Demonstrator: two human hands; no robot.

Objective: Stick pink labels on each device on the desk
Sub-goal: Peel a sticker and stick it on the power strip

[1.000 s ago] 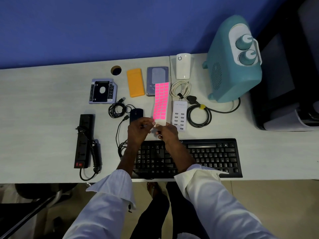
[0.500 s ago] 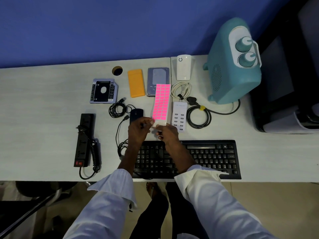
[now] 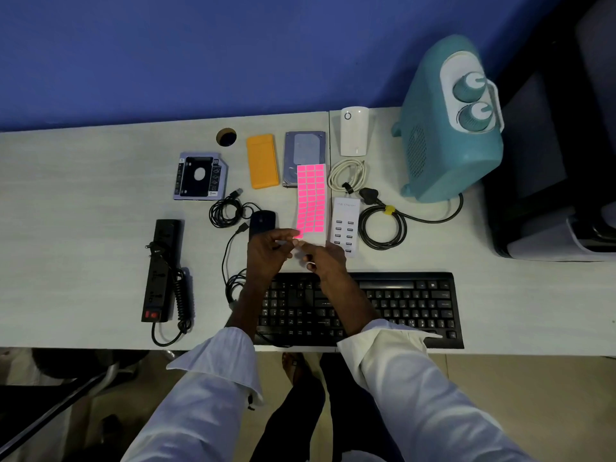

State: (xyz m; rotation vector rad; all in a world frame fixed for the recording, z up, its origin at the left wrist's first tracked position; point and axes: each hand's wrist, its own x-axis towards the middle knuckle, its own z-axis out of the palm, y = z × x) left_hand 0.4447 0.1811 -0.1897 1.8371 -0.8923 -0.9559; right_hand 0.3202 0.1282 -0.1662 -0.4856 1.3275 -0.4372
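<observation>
A sheet of pink labels [image 3: 310, 198] is held up above the desk [image 3: 83, 235]. My left hand [image 3: 268, 253] pinches its lower left corner. My right hand [image 3: 321, 258] pinches a single pink label [image 3: 296, 242] at the sheet's bottom edge. Devices lie around: a black mouse [image 3: 262, 221], a white USB charger [image 3: 345, 225], a black keyboard [image 3: 393, 305], a black power strip [image 3: 161, 268], a drive caddy [image 3: 200, 176], an orange case [image 3: 262, 161], a hard drive [image 3: 305, 151], a white plug-in unit [image 3: 354, 131] and a teal heater [image 3: 446, 128].
Coiled black cables [image 3: 228, 211] lie left of the mouse. A white cable [image 3: 346, 175] and the heater's black cord [image 3: 383, 225] lie right of the sheet. A cable hole [image 3: 226, 136] sits at the desk's back. Dark equipment [image 3: 560, 195] stands at the right.
The sheet stays in my left hand. My right fingers have worked at its bottom edge and now hold one pink label lifted off the sheet.
</observation>
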